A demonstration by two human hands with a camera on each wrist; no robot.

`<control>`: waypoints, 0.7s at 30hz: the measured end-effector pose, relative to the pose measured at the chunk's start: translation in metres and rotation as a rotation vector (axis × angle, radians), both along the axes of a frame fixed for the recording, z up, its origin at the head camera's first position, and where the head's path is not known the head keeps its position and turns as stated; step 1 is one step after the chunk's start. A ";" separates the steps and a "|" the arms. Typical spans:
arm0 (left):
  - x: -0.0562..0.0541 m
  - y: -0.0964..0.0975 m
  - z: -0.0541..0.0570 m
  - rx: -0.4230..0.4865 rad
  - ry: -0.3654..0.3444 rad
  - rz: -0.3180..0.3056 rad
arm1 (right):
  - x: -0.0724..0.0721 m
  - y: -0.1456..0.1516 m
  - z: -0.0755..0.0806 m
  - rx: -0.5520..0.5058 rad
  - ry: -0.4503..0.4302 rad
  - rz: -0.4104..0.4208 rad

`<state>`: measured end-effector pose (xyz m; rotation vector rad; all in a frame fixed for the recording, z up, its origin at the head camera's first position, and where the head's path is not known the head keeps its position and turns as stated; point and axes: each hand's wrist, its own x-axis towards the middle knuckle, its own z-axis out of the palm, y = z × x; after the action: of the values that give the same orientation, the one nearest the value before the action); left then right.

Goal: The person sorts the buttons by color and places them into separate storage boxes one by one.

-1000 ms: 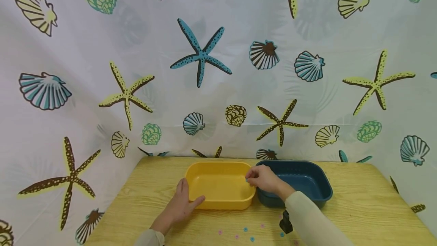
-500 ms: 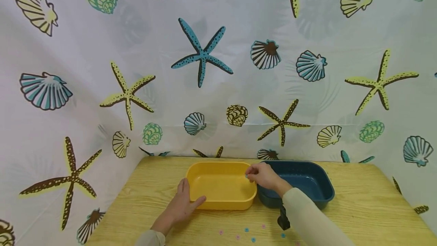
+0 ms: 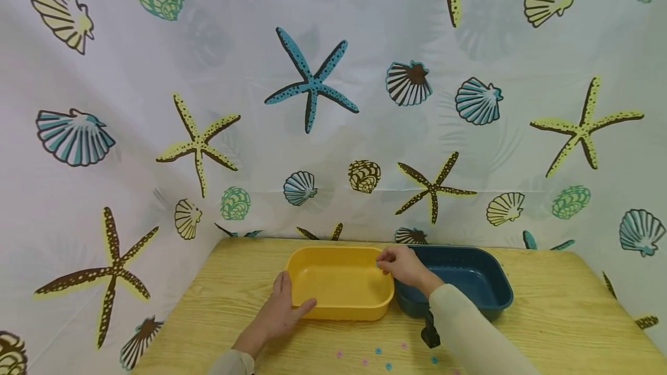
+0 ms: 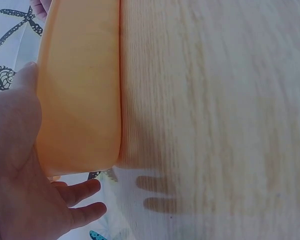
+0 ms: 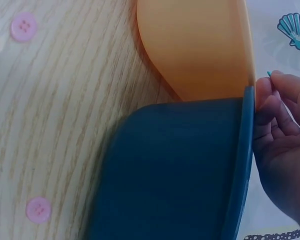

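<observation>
My left hand (image 3: 276, 312) rests around the near left corner of a yellow plastic basin (image 3: 341, 312). Its thumb lies along the near rim, with straight fingers at the left end, as the left wrist view shows. Over the right end of that basin, my right hand (image 3: 409, 268) pinches a small blue button (image 5: 269, 73) between thumb and fingertips. Only the button's edge shows in the right wrist view. No buttons can be made out inside the yellow basin. Right beside it stands a dark blue basin (image 3: 502, 304), below my right wrist and partly hidden by the arm.
Loose pink and blue buttons lie on the wooden table (image 3: 552, 317) before the basins, among them a pink button (image 3: 339, 354) and a blue button (image 3: 388, 366). A black device (image 3: 430, 334) sits at my right wrist. A shell-patterned curtain (image 3: 333, 149) rises behind.
My right hand has lifted slightly with the blue button still pinched. My left hand keeps its place on the yellow basin. The head view has shifted a little.
</observation>
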<state>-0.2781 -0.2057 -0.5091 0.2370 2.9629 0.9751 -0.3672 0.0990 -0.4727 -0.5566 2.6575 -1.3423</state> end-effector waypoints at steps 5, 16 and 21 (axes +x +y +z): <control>-0.001 0.001 0.000 -0.005 -0.003 0.005 | 0.000 0.001 0.000 -0.006 0.004 -0.008; -0.002 0.001 0.001 0.001 -0.011 0.008 | 0.007 0.006 0.005 -0.041 -0.005 0.034; -0.001 0.000 0.002 0.006 -0.021 0.013 | 0.014 0.012 0.009 -0.017 0.009 0.069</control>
<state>-0.2794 -0.2054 -0.5073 0.2062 2.9468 0.9825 -0.3535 0.1109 -0.4638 -0.6516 2.6110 -1.3482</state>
